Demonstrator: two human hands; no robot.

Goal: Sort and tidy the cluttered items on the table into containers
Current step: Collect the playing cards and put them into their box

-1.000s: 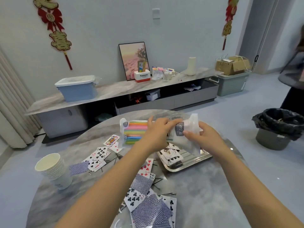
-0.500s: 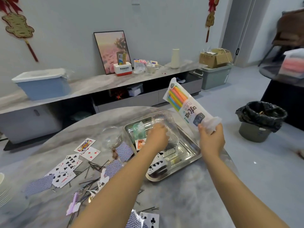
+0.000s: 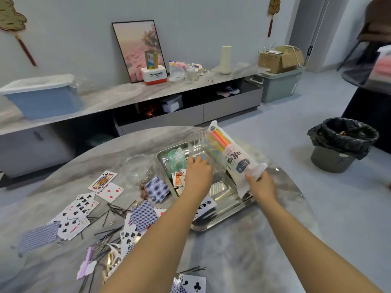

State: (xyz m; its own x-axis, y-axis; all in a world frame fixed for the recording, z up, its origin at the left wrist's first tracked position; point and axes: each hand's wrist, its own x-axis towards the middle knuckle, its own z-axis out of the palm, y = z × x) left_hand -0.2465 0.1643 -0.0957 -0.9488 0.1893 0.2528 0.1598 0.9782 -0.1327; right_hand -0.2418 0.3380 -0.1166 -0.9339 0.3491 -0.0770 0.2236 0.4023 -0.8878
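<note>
My right hand (image 3: 262,183) grips the lower end of a plastic pack of coloured straws (image 3: 229,154), which tilts up and away over the steel tray (image 3: 224,218). My left hand (image 3: 197,173) holds the near wall of a clear ribbed plastic box (image 3: 203,149) that stands tilted in the tray, right beside the pack. Playing cards (image 3: 82,205), black hairpins (image 3: 112,212) and a few cards in the tray (image 3: 178,178) lie scattered over the round marble table (image 3: 264,250).
A clear round jar (image 3: 138,168) stands left of the tray, a green item (image 3: 176,159) inside the tray's far corner. A black-lined bin (image 3: 340,144) sits on the floor at right. A low cabinet with a blue tub (image 3: 42,98) runs along the wall.
My right hand has lowered the straw pack toward the clear box. My left hand has slid further onto the box. The view has shifted slightly left.
</note>
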